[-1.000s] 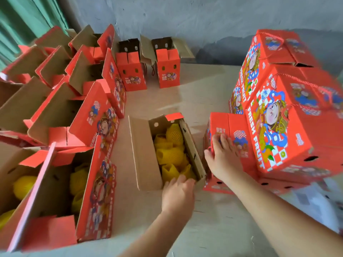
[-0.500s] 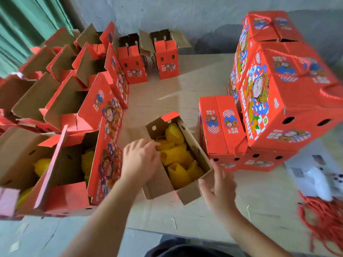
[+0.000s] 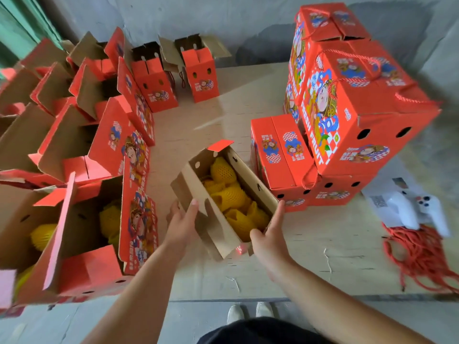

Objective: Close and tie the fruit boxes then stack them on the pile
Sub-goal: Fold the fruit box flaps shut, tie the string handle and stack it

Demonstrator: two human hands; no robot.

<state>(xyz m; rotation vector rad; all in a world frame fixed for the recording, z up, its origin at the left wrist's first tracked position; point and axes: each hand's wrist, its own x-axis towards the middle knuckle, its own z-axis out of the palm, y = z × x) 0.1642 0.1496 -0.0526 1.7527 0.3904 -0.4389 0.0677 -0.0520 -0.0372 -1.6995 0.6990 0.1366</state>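
Note:
An open red fruit box [image 3: 213,219] sits turned at an angle in the middle of the table, its brown flaps up and yellow net-wrapped fruit [image 3: 233,194] showing inside. My left hand [image 3: 182,223] holds its left flap, thumb on the inner face. My right hand [image 3: 268,234] grips the box's near right corner, fingers along the outer wall. To the right stands the pile of closed red boxes [image 3: 347,112], tied with red cord. One closed box [image 3: 280,157] sits low at the pile's left side.
Several open red boxes [image 3: 82,135] crowd the table's left side, the nearest [image 3: 74,234] holding yellow fruit. Two more open boxes [image 3: 201,70] stand by the back wall. A heap of red cord [image 3: 417,254] and a white object [image 3: 407,209] lie at the right.
The open box has been pulled toward me and turned. My left hand moved from its left flap's top to lower on the flap; my right hand came onto the near right corner.

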